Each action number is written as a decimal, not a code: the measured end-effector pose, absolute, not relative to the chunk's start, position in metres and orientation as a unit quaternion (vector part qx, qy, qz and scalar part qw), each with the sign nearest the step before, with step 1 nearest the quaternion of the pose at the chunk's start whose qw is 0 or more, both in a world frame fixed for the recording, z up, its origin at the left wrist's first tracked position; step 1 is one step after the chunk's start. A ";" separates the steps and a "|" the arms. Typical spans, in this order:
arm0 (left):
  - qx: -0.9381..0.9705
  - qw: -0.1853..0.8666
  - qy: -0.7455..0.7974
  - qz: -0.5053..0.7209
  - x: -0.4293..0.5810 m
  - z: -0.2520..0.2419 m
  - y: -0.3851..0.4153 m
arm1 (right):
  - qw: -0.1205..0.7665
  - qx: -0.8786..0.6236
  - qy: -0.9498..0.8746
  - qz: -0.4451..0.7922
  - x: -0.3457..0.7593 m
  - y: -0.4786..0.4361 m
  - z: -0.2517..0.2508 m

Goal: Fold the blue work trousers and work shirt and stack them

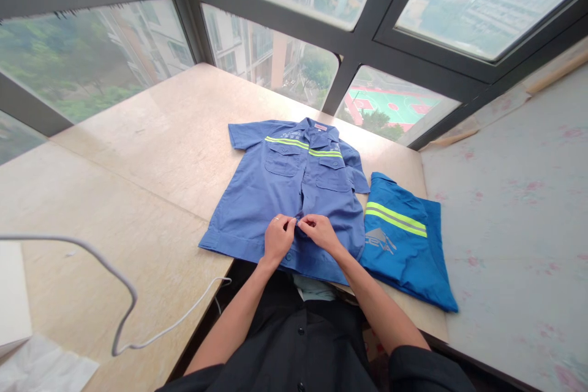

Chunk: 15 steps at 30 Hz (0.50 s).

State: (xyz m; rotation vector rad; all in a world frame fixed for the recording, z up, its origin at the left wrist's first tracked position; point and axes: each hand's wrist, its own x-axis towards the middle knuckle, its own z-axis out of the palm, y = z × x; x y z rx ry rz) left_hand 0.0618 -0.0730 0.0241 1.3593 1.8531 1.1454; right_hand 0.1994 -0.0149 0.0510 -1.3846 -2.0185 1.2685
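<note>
Shirt (285,196): blue, short-sleeved, front up on the ledge (138,153), collar toward the windows (271,55), hem at the near edge and seemingly a bit past it.
Left hand (279,236): thumb and fingertips pinched together at the front opening, low down; we count it as gripping shirt fabric.
Right hand (319,229): same pinch, just beside the left, fingertips nearly meeting; whether a button sits between them we can't tell, fingers cover it.
Front opening: runs up the middle, gapes a little between the chest pockets; one button (288,255) shows below the hands.
Handling, our guess: light, soft, limp cloth; wrinkles and shifts easily, not fragile, not very slippery; doubled edges likely a bit stiffer.
Where to hold: we'd take the two front edges close to the fastening, fingertips only; for shifting the whole shirt, shoulders or hem corners, so it doesn't bunch.
Folded garment (399,239): brighter blue, yellow-and-grey band, right of the shirt, edges touching or nearly; neither hand on it.
Left side: grey-white cable (133,294) looping over the ledge, crumpled white sheet (48,367) in the corner, both well apart from our hands.
</note>
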 end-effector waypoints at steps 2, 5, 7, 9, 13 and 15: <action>0.492 0.275 0.702 0.435 0.064 0.024 -0.074 | 0.189 -0.496 -0.717 0.452 0.199 -0.015 0.055; 0.480 0.256 0.714 0.441 0.064 0.024 -0.076 | 0.188 -0.499 -0.722 0.441 0.198 -0.015 0.060; 0.483 0.248 0.715 0.440 0.063 0.024 -0.076 | 0.195 -0.494 -0.724 0.440 0.198 -0.014 0.060; 0.492 0.249 0.713 0.433 0.061 0.024 -0.076 | 0.203 -0.486 -0.709 0.468 0.199 -0.014 0.056; 0.538 0.258 0.693 0.404 0.053 0.024 -0.076 | 0.181 -0.480 -0.652 0.558 0.204 -0.015 0.042; 0.585 0.212 0.685 0.378 0.049 0.024 -0.078 | 0.175 -0.485 -0.661 0.545 0.208 -0.015 0.038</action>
